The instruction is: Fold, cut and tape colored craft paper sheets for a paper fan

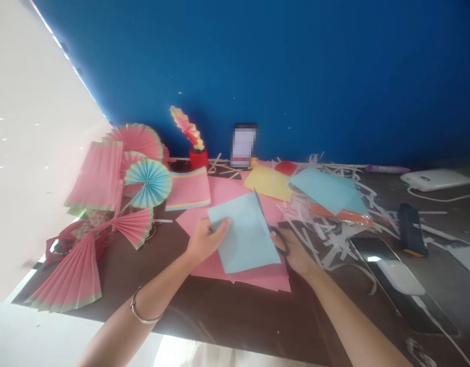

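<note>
My left hand [209, 236] pinches the left edge of a light blue sheet of paper [246, 239], thumb on top. At the sheet's right side, my right hand [294, 251] is closed around the dark handles of a pair of scissors [280, 239]. The scissor blades point away from me along the paper's right edge; whether they are parted there I cannot tell. Under the blue sheet lie several pink sheets [254, 278], spread at angles on the dark table.
Pink folded paper fans [93, 176] and a blue fan [148, 182] stand at left. A red holder [199, 159], a propped phone [243, 145] and yellow paper [269, 183] are behind. White paper strips [334, 244], blue sheets [330, 188] and a phone [376, 255] lie right.
</note>
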A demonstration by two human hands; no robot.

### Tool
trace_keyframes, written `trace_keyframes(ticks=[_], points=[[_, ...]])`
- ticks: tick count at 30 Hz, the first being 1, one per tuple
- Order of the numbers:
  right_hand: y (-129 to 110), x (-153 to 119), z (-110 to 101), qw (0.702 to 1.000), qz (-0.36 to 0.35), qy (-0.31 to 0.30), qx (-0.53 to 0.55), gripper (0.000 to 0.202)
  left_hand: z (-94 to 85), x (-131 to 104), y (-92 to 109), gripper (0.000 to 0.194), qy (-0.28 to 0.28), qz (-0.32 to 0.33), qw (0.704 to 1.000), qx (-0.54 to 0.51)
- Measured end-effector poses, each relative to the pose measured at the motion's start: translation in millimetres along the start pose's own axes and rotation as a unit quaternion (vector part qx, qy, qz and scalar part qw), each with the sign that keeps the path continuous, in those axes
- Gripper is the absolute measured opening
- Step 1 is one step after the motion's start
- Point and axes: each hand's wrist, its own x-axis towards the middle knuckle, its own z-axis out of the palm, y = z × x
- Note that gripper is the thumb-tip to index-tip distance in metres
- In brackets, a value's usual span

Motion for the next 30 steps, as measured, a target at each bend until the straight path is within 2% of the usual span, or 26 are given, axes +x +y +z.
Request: trace_keyframes(ticks=[30], points=[[2.2, 1.7, 0.4, 0.999, 0.021, 0.004, -0.035, 0.054, -1.4, 2.0, -2.8, 0.033, 0.004, 0.002, 1.000, 0.004]])
